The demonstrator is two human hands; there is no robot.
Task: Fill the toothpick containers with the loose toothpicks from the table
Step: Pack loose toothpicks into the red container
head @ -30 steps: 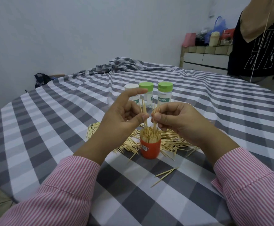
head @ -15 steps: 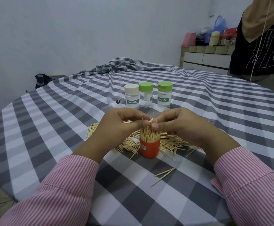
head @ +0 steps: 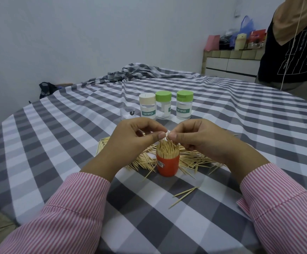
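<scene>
- Head view: both hands meet just above the orange container (head: 167, 165), which stands upright on the checked worktop (head: 57, 143) and is packed with toothpicks standing on end.
- Left hand (head: 132, 140) has thumb and forefinger pinched together; right hand (head: 194, 138) mirrors it, fingers curled. Between the two pinches a small pale thing shows, too small to tell what it is, and the right hand's fingers touch the tips of the standing picks.
- Loose toothpicks (head: 194, 159) lie in a heap around and behind the orange container; a few strays (head: 184, 194) lie nearer the person.
- Three clear containers (head: 164, 105), one with a cream cap and two with green caps, stand in a row beyond the hands and look unfilled.
- Step in hand, as I judge it: seating picks into the nearly full orange container. Next calls for releasing the pinch, then gathering another small bunch from the heap; with this one crowded, a clear container will likely need uncapping.
</scene>
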